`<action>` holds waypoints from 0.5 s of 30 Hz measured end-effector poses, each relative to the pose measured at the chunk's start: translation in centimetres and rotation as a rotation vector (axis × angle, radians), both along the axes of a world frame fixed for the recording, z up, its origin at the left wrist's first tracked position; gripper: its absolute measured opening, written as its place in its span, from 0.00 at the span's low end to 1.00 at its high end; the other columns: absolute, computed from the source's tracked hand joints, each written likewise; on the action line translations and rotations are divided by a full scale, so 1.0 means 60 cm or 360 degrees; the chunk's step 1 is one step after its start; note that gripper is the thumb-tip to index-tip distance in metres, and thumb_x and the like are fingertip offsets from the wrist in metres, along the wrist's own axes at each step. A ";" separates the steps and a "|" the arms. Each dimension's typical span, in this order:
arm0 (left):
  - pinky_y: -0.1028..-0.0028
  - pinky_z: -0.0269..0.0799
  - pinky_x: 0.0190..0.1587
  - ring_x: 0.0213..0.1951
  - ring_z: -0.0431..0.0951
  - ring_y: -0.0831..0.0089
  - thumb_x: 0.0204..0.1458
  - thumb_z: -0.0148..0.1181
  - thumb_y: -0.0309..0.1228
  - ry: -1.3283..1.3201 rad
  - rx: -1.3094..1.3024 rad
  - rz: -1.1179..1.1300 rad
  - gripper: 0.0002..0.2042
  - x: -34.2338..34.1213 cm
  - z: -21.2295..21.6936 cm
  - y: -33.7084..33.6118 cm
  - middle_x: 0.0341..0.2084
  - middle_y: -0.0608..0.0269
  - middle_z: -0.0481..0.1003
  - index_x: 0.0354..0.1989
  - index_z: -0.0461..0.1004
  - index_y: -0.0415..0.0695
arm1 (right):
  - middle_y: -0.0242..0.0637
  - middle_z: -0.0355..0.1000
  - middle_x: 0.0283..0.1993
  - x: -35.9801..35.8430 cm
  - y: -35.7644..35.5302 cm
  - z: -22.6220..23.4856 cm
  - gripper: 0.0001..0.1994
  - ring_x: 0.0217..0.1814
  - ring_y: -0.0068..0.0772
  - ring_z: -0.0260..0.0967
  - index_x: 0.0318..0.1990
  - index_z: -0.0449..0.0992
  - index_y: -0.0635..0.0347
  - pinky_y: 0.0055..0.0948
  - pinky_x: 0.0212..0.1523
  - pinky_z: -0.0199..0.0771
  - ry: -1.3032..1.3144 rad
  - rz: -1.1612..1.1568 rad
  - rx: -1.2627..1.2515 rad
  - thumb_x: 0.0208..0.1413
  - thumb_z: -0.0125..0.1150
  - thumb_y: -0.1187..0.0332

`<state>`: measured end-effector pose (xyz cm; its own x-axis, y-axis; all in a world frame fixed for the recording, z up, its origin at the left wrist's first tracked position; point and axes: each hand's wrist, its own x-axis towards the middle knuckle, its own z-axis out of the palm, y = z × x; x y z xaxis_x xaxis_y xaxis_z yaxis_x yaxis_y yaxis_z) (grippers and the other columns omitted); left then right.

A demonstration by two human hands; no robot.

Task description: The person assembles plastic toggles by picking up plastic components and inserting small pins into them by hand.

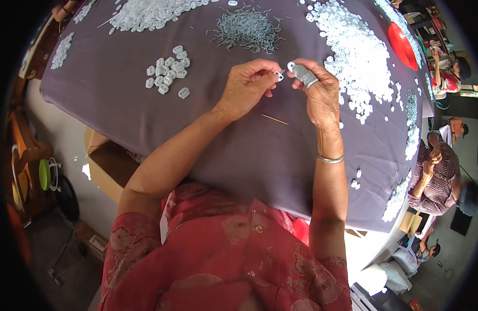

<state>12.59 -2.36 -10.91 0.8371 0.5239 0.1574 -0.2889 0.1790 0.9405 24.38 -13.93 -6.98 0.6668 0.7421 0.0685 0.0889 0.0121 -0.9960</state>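
Above the tablecloth my two hands face each other, a small gap apart. My left hand pinches a small white plastic piece with holes in it; a thin metal bit seems to stick up beside it. In my right hand, another small white ring-ended piece is held at the fingertips. A grey, textured wrap covers my right thumb. On the cloth just below my hands lies a thin wooden stick. Left of my left hand sits a small group of white oval pieces.
A heap of grey metal pins lies ahead, with white-piece piles at far left and right. A red dish stands at the far right. An open cardboard box is below the table's left edge. Several people sit along the right.
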 end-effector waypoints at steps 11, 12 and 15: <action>0.81 0.69 0.28 0.26 0.71 0.82 0.52 0.55 0.23 0.0056 0.0020 0.0014 0.07 0.001 0.002 -0.001 0.26 0.67 0.73 0.38 0.76 0.40 | 0.37 0.74 0.35 0.003 0.005 -0.014 0.07 0.32 0.21 0.71 0.40 0.76 0.66 0.20 0.32 0.71 0.0184 -0.0076 0.0122 0.53 0.56 0.77; 0.81 0.69 0.28 0.26 0.71 0.82 0.52 0.55 0.23 0.0057 0.0027 0.0012 0.07 0.001 0.002 -0.001 0.26 0.67 0.73 0.38 0.76 0.40 | 0.37 0.74 0.35 0.004 0.004 -0.014 0.07 0.32 0.21 0.71 0.40 0.76 0.66 0.20 0.32 0.71 0.0185 -0.0078 0.0122 0.53 0.56 0.77; 0.81 0.69 0.28 0.25 0.71 0.82 0.52 0.56 0.23 0.0091 0.0054 0.0016 0.07 -0.002 0.006 -0.002 0.25 0.67 0.73 0.38 0.75 0.40 | 0.35 0.74 0.35 0.005 0.003 -0.016 0.07 0.33 0.21 0.71 0.39 0.77 0.65 0.18 0.31 0.69 0.0136 -0.0028 0.0141 0.53 0.57 0.77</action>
